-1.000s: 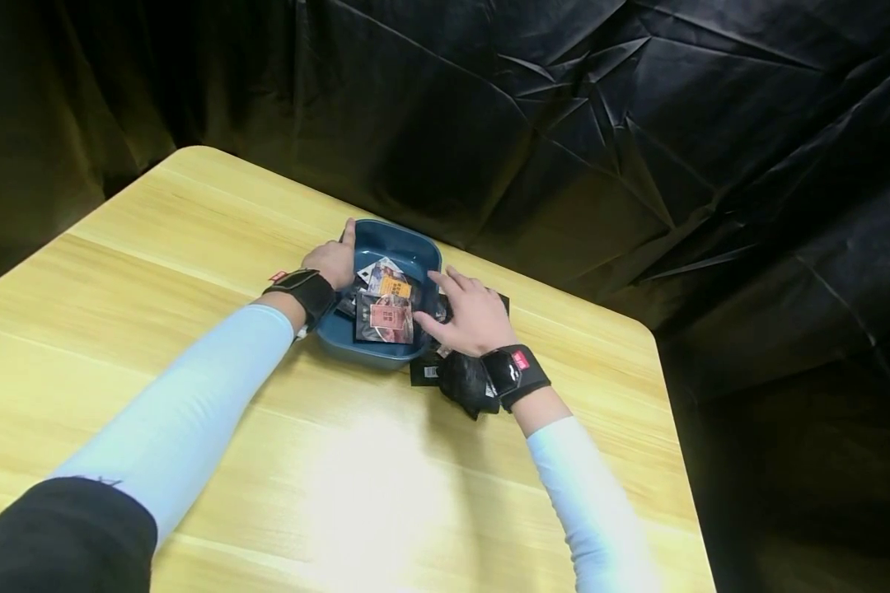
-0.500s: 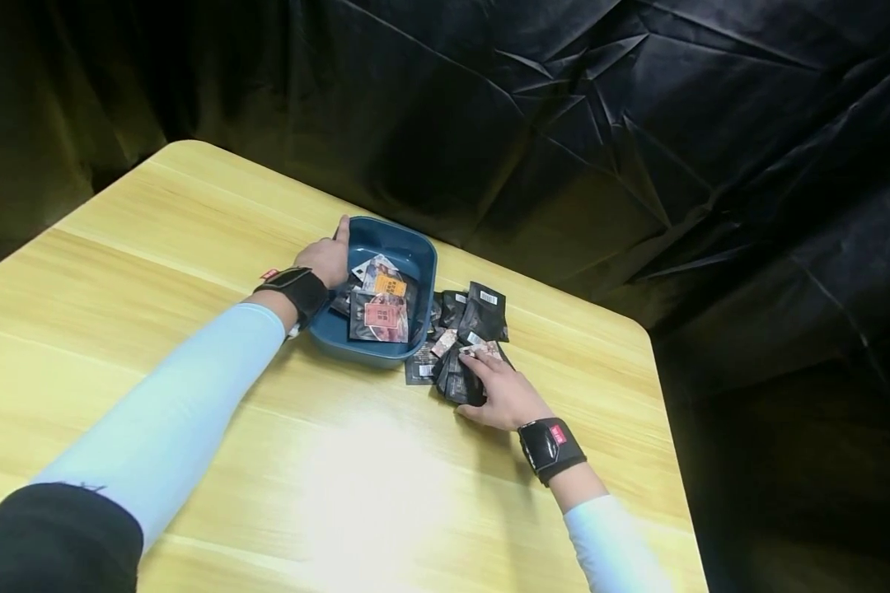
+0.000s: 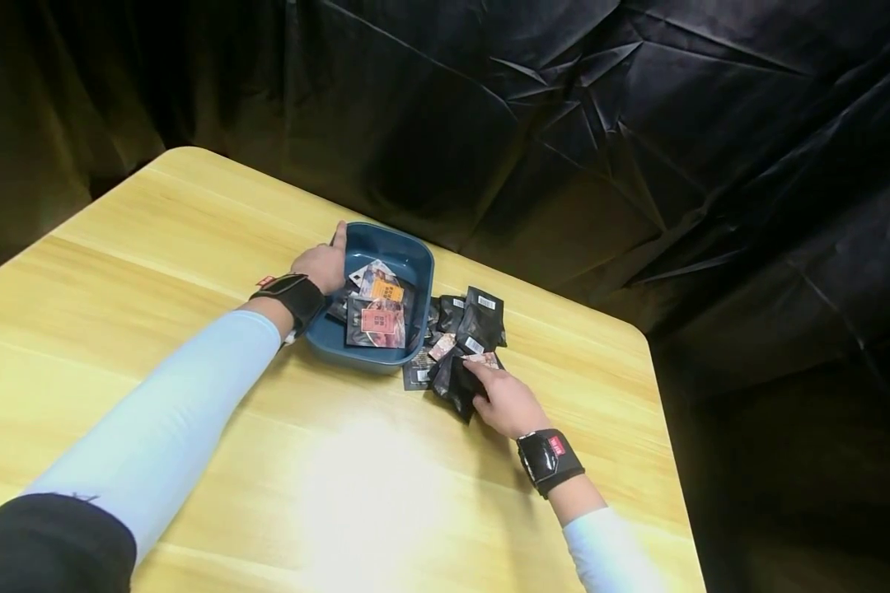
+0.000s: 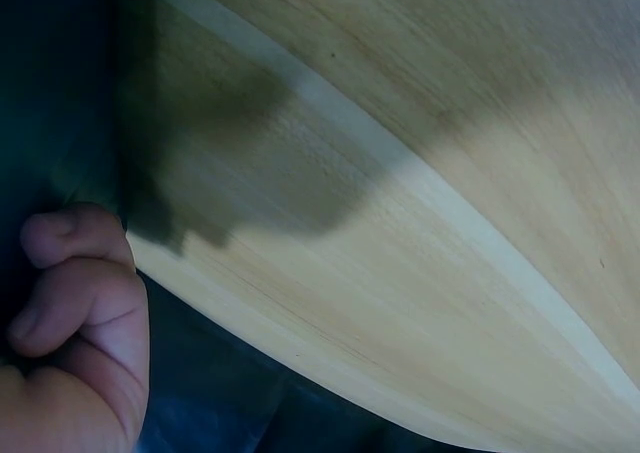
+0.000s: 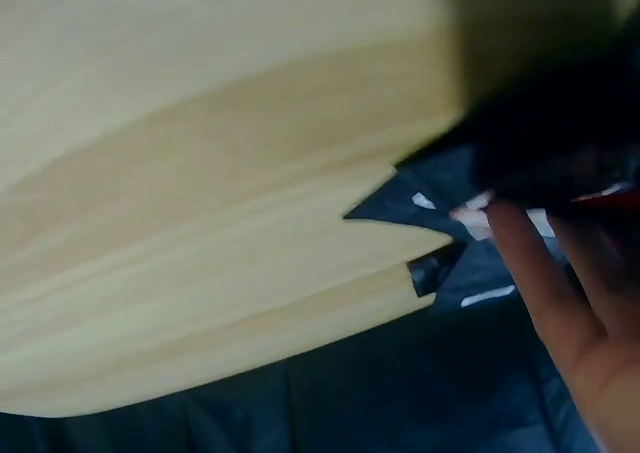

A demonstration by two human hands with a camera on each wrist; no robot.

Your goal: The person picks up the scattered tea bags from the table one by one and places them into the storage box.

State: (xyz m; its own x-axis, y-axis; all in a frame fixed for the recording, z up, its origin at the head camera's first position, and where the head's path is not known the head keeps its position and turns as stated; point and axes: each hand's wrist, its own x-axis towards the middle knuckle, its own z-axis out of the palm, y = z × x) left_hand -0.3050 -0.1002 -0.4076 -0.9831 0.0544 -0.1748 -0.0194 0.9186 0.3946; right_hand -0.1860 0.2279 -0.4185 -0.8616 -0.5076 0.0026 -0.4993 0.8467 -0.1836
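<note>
A dark blue plastic bin [image 3: 367, 359] stands near the table's far edge, several printed food packets [image 3: 377, 323] lying inside. My left hand [image 3: 320, 265] grips its left wall, index finger stretched along the rim; in the left wrist view, the other fingers [image 4: 85, 303] are curled at the wall. Right of the bin lies a loose pile of black packets [image 3: 482, 317], some with white barcode labels. At the pile's near end my right hand [image 3: 512, 403] pinches a black packet [image 3: 454, 387] between thumb and fingers. That packet's far part is hidden by the hand.
The light wooden table [image 3: 267, 461] has rounded corners, and its far edge runs just behind the bin. Beyond it hangs a creased black sheet [image 3: 564, 148]. Bright glare lies on the tabletop before the bin.
My right hand has drawn back from the bin's right rim to the near end of the pile and now pinches a packet there. The left hand stays on the bin.
</note>
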